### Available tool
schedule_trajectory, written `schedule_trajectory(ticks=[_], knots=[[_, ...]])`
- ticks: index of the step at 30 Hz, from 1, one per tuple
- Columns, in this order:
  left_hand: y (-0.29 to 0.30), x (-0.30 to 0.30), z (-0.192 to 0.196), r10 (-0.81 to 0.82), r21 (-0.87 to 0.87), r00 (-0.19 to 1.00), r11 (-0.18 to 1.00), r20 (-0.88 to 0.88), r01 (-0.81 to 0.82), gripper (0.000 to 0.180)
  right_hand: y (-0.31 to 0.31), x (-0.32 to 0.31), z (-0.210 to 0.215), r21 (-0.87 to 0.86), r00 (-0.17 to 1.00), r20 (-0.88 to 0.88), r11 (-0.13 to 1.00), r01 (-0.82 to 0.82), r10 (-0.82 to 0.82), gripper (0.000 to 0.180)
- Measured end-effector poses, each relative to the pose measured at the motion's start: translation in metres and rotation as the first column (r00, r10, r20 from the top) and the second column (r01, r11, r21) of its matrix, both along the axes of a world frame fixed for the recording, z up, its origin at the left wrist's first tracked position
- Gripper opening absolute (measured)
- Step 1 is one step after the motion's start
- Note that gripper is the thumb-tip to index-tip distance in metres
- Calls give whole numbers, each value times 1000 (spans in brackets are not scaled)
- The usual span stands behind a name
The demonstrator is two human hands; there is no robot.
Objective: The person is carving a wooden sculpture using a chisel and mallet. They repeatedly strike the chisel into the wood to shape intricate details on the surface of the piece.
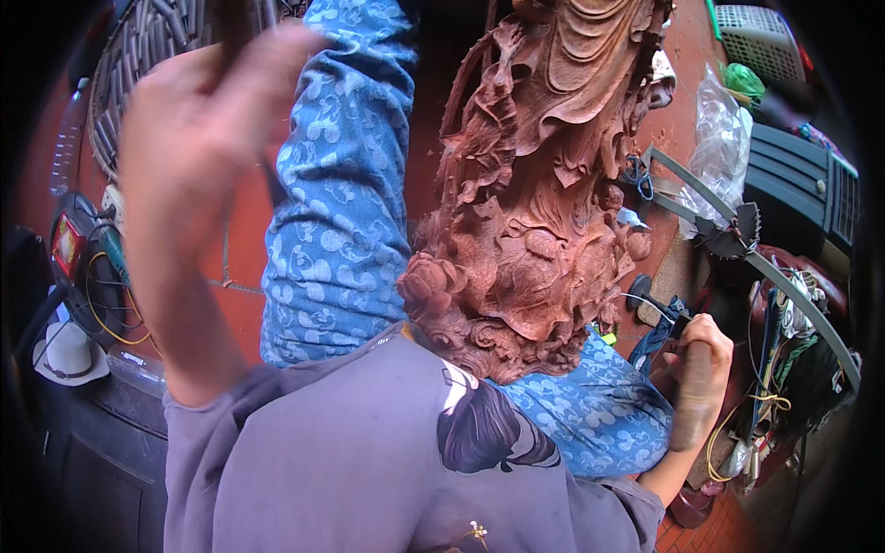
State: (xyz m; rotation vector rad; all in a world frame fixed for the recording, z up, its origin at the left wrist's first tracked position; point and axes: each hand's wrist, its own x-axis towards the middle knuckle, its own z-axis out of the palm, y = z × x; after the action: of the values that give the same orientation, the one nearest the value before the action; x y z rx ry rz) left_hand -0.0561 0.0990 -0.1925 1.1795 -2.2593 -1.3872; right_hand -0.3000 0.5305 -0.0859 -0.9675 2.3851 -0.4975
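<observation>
A reddish-brown carved wooden statue lies between my legs, its base against my lap. It has flowing folds and a rounded flower at its lower left. My left hand is raised left of my blue-trousered leg, smeared by motion. A dark, blurred, elongated thing runs up from its fingers; its kind does not show. To the right of the statue, my right hand is closed round a wooden-handled carving tool. A thin shaft points from that tool toward the statue; its tip cannot be made out.
Several dark rod-like tools fill a round tray at the upper left. A long bow-shaped metal clamp or saw frame extends along the right. Cords and a power tool lie at the left near a white hat. A plastic bag rests upper right.
</observation>
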Motion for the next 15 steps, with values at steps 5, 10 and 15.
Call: schedule_trajectory(ticks=[5, 10, 15], knots=[[169, -81, 27, -424, 16, 570, 793, -703, 609, 33, 24, -6, -13, -348, 987, 152, 933, 96, -45, 27], [246, -127, 31, -351, -61, 435, 831, -829, 553, 38, 38, -17, -29, -558, 992, 72, 828, -43, 101, 18], [262, -138, 15, -248, 21, 523, 890, -815, 456, 40, 48, -7, -26, -439, 998, 62, 898, 36, -9, 17]])
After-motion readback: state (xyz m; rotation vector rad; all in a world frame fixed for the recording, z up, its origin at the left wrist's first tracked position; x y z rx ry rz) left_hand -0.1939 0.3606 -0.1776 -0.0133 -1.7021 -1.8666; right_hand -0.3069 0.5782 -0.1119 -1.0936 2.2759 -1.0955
